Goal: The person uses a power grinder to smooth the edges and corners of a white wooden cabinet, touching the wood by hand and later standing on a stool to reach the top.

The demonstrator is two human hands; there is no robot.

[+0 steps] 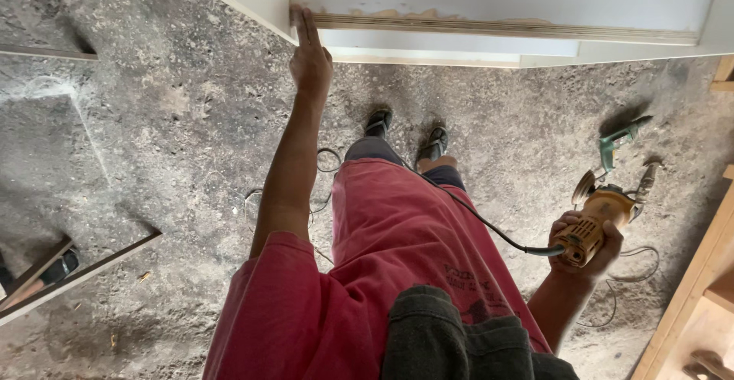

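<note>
My left hand (310,57) reaches forward with its fingers extended and touches the corner of a white-painted plywood cabinet (505,1), at the raw layered edge of a shelf (497,25). My right hand (585,246) hangs at my right side, gripping a yellow-orange angle grinder (600,215) by its body. The grinder's disc points away from me. A black power cord (474,212) runs from the tool's rear across my red shirt. My feet in dark sandals (405,134) stand just before the cabinet.
Rough grey concrete floor (168,135) all around. A green power drill (621,141) lies on the floor at the right. Loose cable loops (325,162) lie near my feet. A wooden frame (688,296) stands at the far right; a board (76,277) lies at the lower left.
</note>
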